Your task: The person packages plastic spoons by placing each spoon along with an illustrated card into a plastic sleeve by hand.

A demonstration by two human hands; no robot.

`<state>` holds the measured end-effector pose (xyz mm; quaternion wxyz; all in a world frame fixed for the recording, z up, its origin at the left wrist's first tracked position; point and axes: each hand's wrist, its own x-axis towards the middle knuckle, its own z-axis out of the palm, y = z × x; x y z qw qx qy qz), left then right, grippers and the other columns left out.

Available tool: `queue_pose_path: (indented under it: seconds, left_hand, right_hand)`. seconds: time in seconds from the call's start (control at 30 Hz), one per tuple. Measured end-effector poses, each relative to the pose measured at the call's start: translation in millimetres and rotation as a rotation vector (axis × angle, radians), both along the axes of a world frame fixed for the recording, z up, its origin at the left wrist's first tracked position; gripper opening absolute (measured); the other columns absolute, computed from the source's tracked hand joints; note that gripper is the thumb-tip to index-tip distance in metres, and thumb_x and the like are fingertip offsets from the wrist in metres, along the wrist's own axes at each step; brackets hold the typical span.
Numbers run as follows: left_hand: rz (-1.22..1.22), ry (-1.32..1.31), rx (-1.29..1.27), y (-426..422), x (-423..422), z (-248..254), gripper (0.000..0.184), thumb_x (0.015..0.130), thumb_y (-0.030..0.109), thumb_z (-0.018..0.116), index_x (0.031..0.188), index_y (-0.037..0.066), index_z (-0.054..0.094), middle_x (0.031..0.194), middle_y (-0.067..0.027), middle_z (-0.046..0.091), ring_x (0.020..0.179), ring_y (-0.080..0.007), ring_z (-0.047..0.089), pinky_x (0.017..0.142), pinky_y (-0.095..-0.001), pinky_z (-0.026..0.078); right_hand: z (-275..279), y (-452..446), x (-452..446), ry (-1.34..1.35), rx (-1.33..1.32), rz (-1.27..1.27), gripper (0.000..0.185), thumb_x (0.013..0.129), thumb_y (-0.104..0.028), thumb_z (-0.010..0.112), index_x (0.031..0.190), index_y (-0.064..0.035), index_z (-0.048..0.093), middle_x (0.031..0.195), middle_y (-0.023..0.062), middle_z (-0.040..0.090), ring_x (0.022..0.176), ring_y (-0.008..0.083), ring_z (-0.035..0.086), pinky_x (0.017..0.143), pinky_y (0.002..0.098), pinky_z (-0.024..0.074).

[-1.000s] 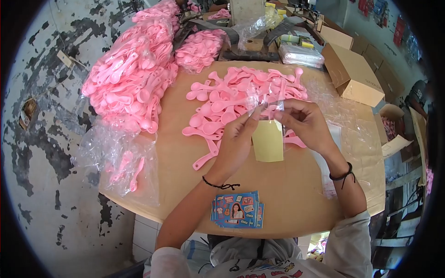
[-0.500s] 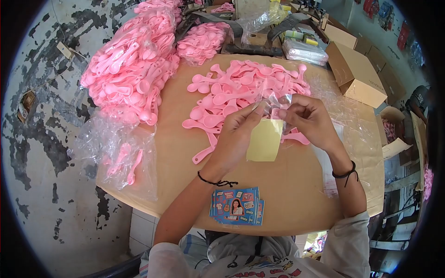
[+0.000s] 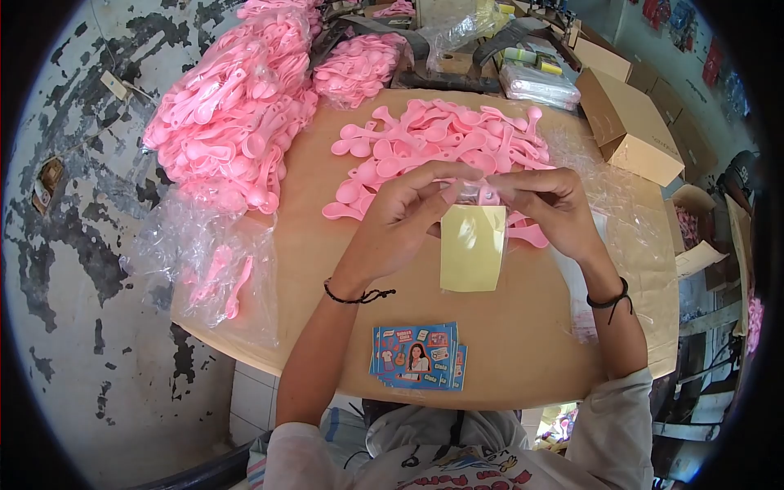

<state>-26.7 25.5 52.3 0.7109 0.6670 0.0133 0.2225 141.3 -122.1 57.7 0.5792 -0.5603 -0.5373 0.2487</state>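
Yellow card (image 3: 473, 249) hangs below left hand (image 3: 398, 216) and right hand (image 3: 555, 206), each grip pinched on clear plastic (image 3: 470, 193).

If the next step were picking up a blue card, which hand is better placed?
Probably the left hand: it sits nearer the blue cards than the right hand. Both are busy just above the yellow card, though.

Blue cards (image 3: 411, 359): you can read what seems "Cinta".
Your shirt (image 3: 437, 475), below the cards: red lettering (image 3: 500, 480), illegible.
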Motion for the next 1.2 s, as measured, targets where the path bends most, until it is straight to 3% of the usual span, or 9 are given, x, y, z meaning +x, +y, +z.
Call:
queue_pose_path:
  seconds: [0.27,0.57,0.63,0.73,0.83,0.97,1.07,1.13,1.2]
  left_hand:
    - [0.027,-0.175,0.356,9.9,1.7,-11.7,0.022,0.098,0.009,0.048,0.115,0.001,0.059,0.107,-0.0041,0.064,0.087,-0.0086,0.059,0.065,-0.0226,0.046]
    - [-0.105,-0.056,0.131,7.5,-7.9,-3.1,0.019,0.093,-0.001,0.045,0.099,-0.001,0.063,0.091,-0.0037,0.064,0.075,-0.0074,0.057,0.061,-0.0219,0.043]
    - [-0.111,-0.014,0.193,10.2,-10.4,0.7,0.01,0.09,-0.002,0.052,0.094,-0.001,0.061,0.087,-0.0025,0.062,0.074,-0.0069,0.058,0.061,-0.0209,0.044]
    - [-0.059,0.094,0.29,10.5,-9.4,-1.3,0.009,0.085,-0.004,0.062,0.092,-0.001,0.058,0.086,-0.0014,0.058,0.079,-0.0083,0.062,0.063,-0.0204,0.049]
    - [-0.038,0.041,0.244,11.1,-1.2,-16.2,0.025,0.079,-0.006,0.071,0.097,0.0,0.055,0.092,-0.0032,0.059,0.087,-0.0123,0.066,0.069,-0.0217,0.054]
    - [0.064,-0.054,0.056,-9.3,0.8,-2.1,0.029,0.083,0.007,0.074,0.106,0.002,0.058,0.107,-0.0086,0.065,0.084,-0.0126,0.066,0.065,-0.0218,0.051]
    - [-0.015,-0.128,-0.065,-5.5,3.8,-2.8,0.019,0.085,0.008,0.071,0.102,0.002,0.063,0.108,-0.0094,0.067,0.082,-0.0125,0.067,0.063,-0.0242,0.051]
    - [0.031,0.044,0.359,-3.3,5.4,-9.2,0.016,0.086,0.01,0.069,0.101,0.004,0.067,0.101,-0.0072,0.068,0.081,-0.015,0.067,0.064,-0.0273,0.052]
    - [0.058,0.073,0.715,-5.9,10.8,-16.4,0.013,0.086,0.013,0.067,0.096,0.006,0.07,0.095,-0.0059,0.069,0.079,-0.0179,0.067,0.064,-0.0299,0.052]
  right_hand:
    - [5.1,-3.1,15.6,-0.406,0.167,0.15,0.031,0.074,0.012,0.055,0.094,-0.001,0.074,0.084,0.0106,0.071,0.077,0.0172,0.064,0.068,0.0291,0.05]
    - [7.3,-4.9,12.4,-0.374,0.172,0.154,0.028,0.069,0.014,0.054,0.085,0.0003,0.073,0.082,0.0115,0.071,0.077,0.0205,0.065,0.069,0.0302,0.0509]
    - [8.1,-4.7,10.3,-0.376,0.174,0.126,0.024,0.069,0.014,0.054,0.078,0.0012,0.072,0.08,0.0109,0.07,0.077,0.0212,0.065,0.069,0.0298,0.051]
    - [9.3,-5.0,18.6,-0.497,0.195,0.115,0.019,0.075,0.011,0.054,0.084,0.0015,0.067,0.075,0.011,0.068,0.075,0.018,0.064,0.069,0.0293,0.0506]
    - [17.0,-4.2,-5.1,0.153,0.052,-0.065,0.012,0.085,0.003,0.059,0.096,0.0004,0.062,0.07,0.0083,0.064,0.068,0.0108,0.059,0.063,0.0276,0.0482]
    - [41.6,-20.4,-3.1,-0.477,-0.311,-0.067,0.025,0.089,-0.01,0.067,0.111,-0.0027,0.057,0.072,0.0009,0.062,0.058,0.0035,0.052,0.054,0.0233,0.0418]
    - [74.4,-83.2,-3.6,-0.254,-0.075,-0.298,0.027,0.089,-0.008,0.066,0.114,-0.001,0.059,0.08,0.0002,0.062,0.068,0.0053,0.055,0.059,0.0218,0.0441]
    - [87.6,-169.3,-3.8,-0.325,-0.256,-0.413,0.033,0.083,-0.011,0.07,0.113,0.0,0.06,0.097,0.0054,0.063,0.082,0.0086,0.06,0.069,0.0222,0.0486]
    - [66.7,-262.5,-7.5,-0.347,-0.419,-0.457,0.033,0.076,-0.013,0.075,0.103,0.0003,0.062,0.089,0.0046,0.062,0.079,0.0107,0.06,0.069,0.0226,0.0482]
